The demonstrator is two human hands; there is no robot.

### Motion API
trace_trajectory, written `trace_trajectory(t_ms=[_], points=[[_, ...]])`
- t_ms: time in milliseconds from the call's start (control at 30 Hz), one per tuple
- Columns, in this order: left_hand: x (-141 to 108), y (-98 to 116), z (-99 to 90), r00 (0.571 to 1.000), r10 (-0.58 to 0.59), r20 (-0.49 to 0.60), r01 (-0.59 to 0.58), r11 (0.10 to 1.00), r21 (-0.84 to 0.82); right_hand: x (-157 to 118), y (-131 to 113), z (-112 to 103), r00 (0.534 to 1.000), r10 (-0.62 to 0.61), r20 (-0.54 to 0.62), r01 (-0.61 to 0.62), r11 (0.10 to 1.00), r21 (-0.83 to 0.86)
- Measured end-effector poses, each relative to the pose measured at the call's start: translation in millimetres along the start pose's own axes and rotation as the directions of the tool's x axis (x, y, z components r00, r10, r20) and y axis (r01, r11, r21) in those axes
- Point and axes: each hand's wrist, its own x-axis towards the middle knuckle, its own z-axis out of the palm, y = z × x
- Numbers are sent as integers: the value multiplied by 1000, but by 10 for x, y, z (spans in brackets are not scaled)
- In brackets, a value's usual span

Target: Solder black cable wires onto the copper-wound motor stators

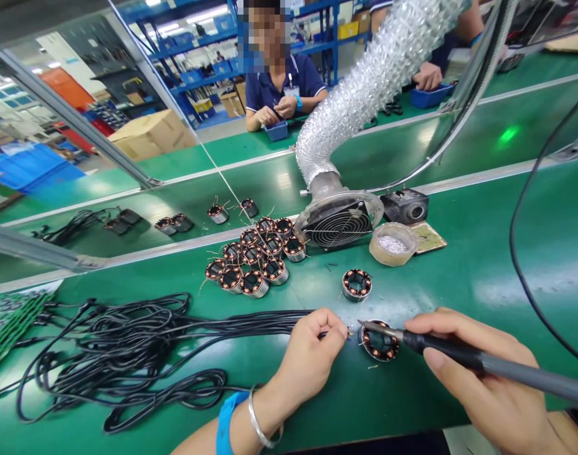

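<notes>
Facing a long green bench (pixel 483 272), I have a wide silver hose (pixel 360 101) beyond my hands, ending in a fan (pixel 339 224). Black cables (pixel 122 341) lie looped at left, their straight lengths running to my left hand (pixel 312 354), thumb and finger pinched together on a cable end. Clustered beside the fan are copper-wound rings (pixel 252 256). My right hand (pixel 488 385) is closed pen-like around a soldering iron (pixel 473 357); its tip is at the left side of a nearer ring (pixel 381 356), though touching I cannot tell. Thin wire ends (pixel 350 333) poke out just beside it. A slip of the iron could burn my left fingertips; a loose pinch could let the wires wander; and, with neither hand seeming to steady that ring, a nudge could slide it.
</notes>
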Motion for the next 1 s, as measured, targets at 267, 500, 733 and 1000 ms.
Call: trace_trajectory(t_ms=[267,500,733,1000], points=[[-12,8,-2,1000,17,-1,-17,1000,24,-30,20,64,997,71,-18,-70,996,50],[-13,28,1,1000,19,4,-19,999,50,-35,7,63,997,73,-18,-71,996,58],[-42,18,4,999,37,-4,-37,998,55,-22,4,76,998,63,-21,-62,996,69],[-25,24,8,1000,21,8,-21,998,59,0,-22,56,999,52,8,-53,996,77]])
